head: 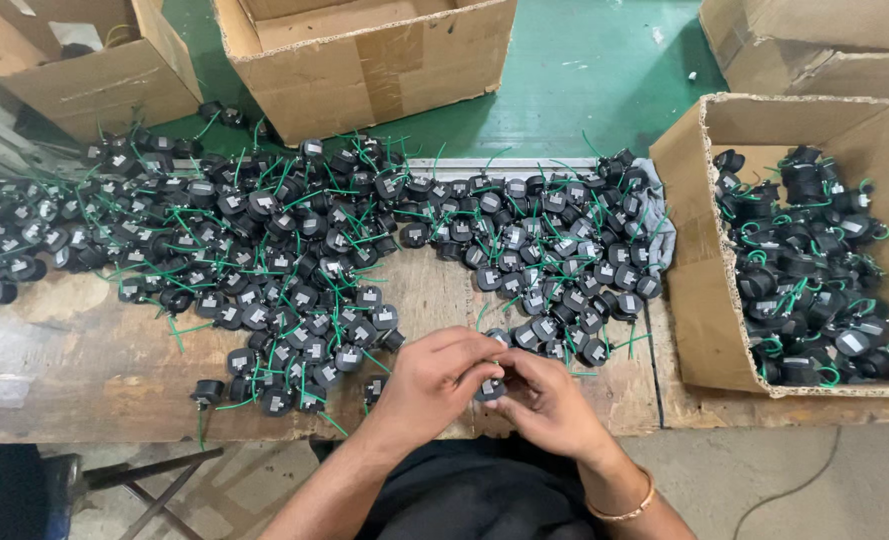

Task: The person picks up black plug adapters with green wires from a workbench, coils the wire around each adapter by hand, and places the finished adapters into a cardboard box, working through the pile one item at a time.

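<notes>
Both my hands meet at the near edge of the wooden table (74, 370). My left hand (434, 378) and my right hand (547, 400) pinch one small round black part (489, 388) between their fingertips. A thin green wire (576, 374) trails from beside my right hand. A gold bangle (624, 508) circles my right wrist. A big heap of the same black parts with green wires (294, 240) covers the table beyond my hands, and its nearest pieces lie just above my fingers.
A cardboard box (699, 290) holding several of these parts stands at the right. Three more cardboard boxes (364, 70) sit behind the table on the green floor (584, 90). A grey cloth (659, 230) lies under the heap's right end.
</notes>
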Demonstrator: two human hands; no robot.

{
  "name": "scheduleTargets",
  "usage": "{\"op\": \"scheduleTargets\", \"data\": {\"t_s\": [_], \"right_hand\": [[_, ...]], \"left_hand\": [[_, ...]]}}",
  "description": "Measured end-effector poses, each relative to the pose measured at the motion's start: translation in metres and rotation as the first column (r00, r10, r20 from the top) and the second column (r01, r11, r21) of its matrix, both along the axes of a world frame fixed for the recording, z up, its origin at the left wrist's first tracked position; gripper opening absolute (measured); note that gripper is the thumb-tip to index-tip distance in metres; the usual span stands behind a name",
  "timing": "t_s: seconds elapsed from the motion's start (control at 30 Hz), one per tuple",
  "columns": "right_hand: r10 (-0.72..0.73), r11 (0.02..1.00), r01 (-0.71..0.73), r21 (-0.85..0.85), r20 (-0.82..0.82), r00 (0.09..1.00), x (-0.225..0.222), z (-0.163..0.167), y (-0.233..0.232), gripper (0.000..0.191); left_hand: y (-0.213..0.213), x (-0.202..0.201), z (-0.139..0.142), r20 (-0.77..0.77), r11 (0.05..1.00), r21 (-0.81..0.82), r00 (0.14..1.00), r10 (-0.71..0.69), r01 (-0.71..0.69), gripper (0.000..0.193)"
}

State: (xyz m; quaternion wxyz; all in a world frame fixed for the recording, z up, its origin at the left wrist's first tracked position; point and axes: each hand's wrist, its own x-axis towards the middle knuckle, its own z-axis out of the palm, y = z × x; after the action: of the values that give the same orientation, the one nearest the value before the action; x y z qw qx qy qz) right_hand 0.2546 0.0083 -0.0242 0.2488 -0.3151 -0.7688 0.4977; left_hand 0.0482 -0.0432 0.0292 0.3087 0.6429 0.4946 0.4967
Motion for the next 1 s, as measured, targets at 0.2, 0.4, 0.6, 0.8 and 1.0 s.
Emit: {"op": "scheduleTargets", "data": {"t_s": [0.2,0.4,0.6,0.8,1.0], "right_hand": [[0.046,0.982,-0.093,-0.165,-0.265,0.963,0.017,-0.014,0.003,0.043],[-0.017,0.952,-0.133,-0.276,-0.482,0.876,0.020,-0.021,0.004,0.044],[-0.066,0.982,-0.009,-0.188,-0.387,0.920,0.011,-0.019,0.002,0.040],[-0.028,0.989,0.071,0.132,-0.303,0.953,0.002,-0.012,0.000,0.035],[-0.002,0.988,0.057,0.144,-0.353,0.936,0.005,-0.020,-0.003,0.033]], "left_hand": [[-0.009,0.006,-0.028,0.702,0.957,-0.254,0.707,0.085,0.137,0.026],[-0.009,-0.007,-0.034,0.576,0.983,0.001,0.803,-0.152,0.185,0.023],[-0.007,-0.007,-0.014,0.127,0.984,0.178,0.992,-0.001,-0.022,0.024],[-0.009,0.004,-0.005,0.135,0.986,0.023,0.977,0.164,-0.168,0.021],[-0.012,0.005,-0.006,0.198,0.985,-0.005,0.965,0.173,-0.175,0.020]]}}
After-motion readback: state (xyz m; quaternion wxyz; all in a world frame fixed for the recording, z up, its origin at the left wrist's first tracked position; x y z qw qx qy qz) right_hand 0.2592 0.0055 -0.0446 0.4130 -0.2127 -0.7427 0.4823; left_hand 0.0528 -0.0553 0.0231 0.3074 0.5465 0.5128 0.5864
